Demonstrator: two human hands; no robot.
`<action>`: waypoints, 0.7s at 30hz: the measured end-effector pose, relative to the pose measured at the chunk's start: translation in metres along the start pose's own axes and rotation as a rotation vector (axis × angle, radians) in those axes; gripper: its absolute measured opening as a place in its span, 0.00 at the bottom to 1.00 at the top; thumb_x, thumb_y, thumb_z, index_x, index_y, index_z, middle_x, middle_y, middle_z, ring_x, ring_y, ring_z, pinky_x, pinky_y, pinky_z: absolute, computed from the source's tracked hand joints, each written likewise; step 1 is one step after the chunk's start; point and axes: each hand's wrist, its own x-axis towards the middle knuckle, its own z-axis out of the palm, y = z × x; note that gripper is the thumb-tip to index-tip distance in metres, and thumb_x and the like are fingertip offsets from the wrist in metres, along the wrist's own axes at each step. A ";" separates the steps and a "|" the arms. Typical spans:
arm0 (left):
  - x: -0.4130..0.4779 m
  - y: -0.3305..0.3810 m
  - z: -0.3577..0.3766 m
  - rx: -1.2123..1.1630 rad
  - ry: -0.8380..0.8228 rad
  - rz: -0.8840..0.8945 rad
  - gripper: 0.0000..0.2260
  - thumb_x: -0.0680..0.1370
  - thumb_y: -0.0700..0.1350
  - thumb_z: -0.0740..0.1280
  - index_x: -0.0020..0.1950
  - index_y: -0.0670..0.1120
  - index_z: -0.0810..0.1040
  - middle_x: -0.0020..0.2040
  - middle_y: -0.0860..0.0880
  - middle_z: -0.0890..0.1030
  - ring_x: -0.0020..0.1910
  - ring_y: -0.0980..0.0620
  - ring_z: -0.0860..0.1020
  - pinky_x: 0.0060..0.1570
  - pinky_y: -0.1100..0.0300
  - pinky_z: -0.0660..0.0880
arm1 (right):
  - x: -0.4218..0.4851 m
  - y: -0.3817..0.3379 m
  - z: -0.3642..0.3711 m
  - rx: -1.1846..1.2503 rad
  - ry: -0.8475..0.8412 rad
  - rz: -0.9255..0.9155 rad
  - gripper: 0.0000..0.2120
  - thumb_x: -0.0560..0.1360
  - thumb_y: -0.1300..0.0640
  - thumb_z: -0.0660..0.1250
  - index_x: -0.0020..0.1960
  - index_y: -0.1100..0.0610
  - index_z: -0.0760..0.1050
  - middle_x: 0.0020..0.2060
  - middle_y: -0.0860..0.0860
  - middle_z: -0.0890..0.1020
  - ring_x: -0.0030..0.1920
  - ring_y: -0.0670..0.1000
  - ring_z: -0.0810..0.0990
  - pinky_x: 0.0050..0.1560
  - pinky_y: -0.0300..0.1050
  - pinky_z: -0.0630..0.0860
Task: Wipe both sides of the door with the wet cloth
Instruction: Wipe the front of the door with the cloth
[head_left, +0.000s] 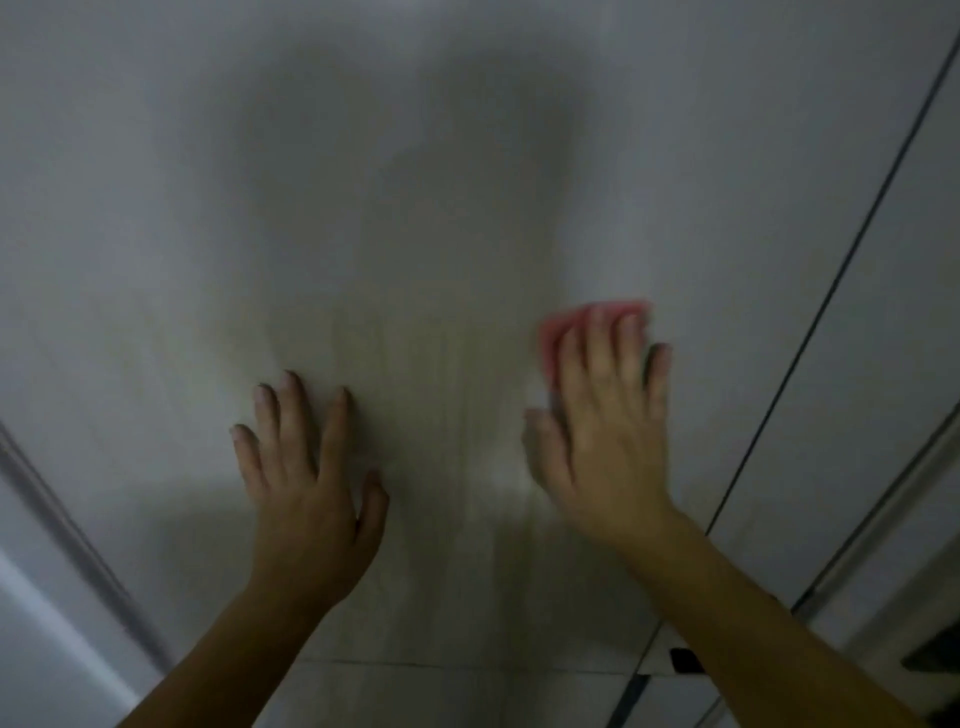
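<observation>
A pale door (415, 208) fills the view. The left hand (306, 483) is laid flat on it, fingers spread, holding nothing. A pink cloth (550, 338) is pressed against the door under the right hand's (608, 421) straight fingers, blurred.

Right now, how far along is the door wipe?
Done: nothing provable; the blurred door shows no clear wet marks. In hand: right hand presses the pink cloth on this face, left hand braces alongside. Left: likely more of this face and the unseen other side.
</observation>
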 end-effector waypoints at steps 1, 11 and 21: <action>-0.001 -0.006 -0.001 -0.005 -0.004 0.012 0.32 0.77 0.52 0.60 0.79 0.39 0.62 0.80 0.30 0.54 0.79 0.27 0.51 0.70 0.26 0.54 | 0.012 -0.007 0.000 0.002 0.034 0.061 0.33 0.80 0.48 0.55 0.80 0.63 0.53 0.81 0.57 0.54 0.82 0.59 0.43 0.80 0.60 0.37; -0.002 -0.057 -0.020 -0.078 0.045 -0.044 0.33 0.78 0.52 0.61 0.81 0.42 0.61 0.82 0.34 0.51 0.82 0.34 0.48 0.74 0.28 0.51 | 0.035 -0.071 0.029 -0.132 0.026 -0.216 0.33 0.80 0.49 0.59 0.80 0.61 0.56 0.80 0.56 0.55 0.82 0.58 0.47 0.81 0.60 0.43; -0.010 -0.112 -0.026 -0.178 0.085 -0.096 0.31 0.79 0.52 0.59 0.81 0.42 0.60 0.82 0.36 0.50 0.82 0.35 0.47 0.76 0.31 0.50 | 0.032 -0.120 0.047 -0.179 -0.095 -0.469 0.33 0.80 0.48 0.63 0.81 0.58 0.58 0.80 0.56 0.56 0.82 0.57 0.47 0.81 0.59 0.44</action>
